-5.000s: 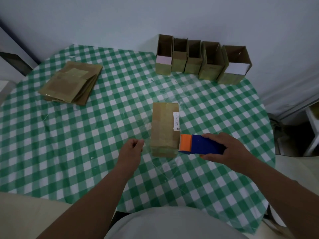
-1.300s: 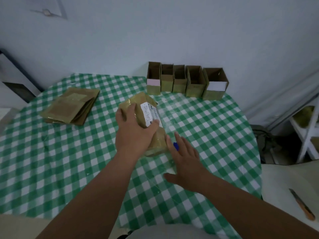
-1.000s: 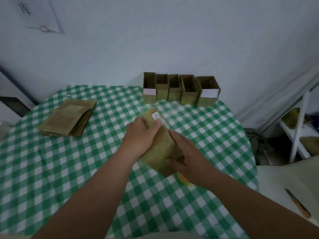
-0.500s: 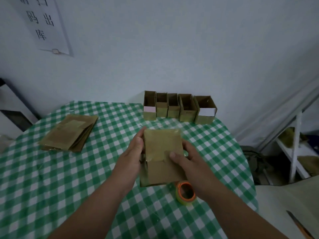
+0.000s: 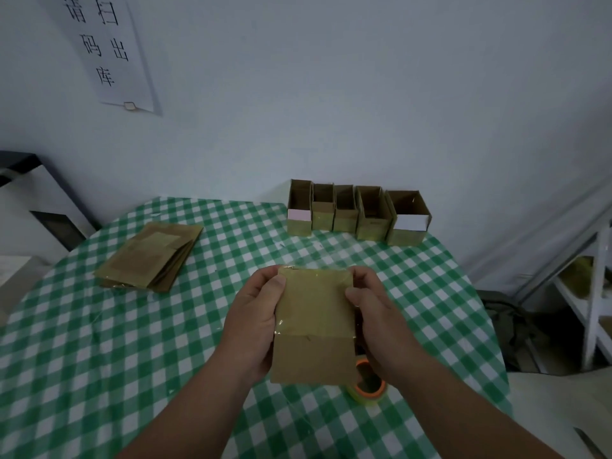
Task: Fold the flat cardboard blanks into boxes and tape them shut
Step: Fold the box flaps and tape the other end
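Note:
I hold a brown cardboard box (image 5: 314,326) upright above the table, its taped face toward me. My left hand (image 5: 255,323) grips its left side, thumb on the front near the top. My right hand (image 5: 377,326) grips the right side, thumb pressed on the front edge. An orange tape roll (image 5: 369,387) lies on the table just below the box, partly hidden by it and my right wrist. A stack of flat cardboard blanks (image 5: 152,256) lies at the left of the table.
Several folded open-topped boxes (image 5: 357,213) stand in a row at the table's far edge against the wall. The round table wears a green checked cloth (image 5: 99,342). A white shelf frame (image 5: 592,293) stands to the right, and a paper notice (image 5: 109,51) hangs on the wall.
Both hands lifted the box off the table and turned it upright with the taped face toward me. My right hand has let go of the tape dispenser, and the roll lies on the table.

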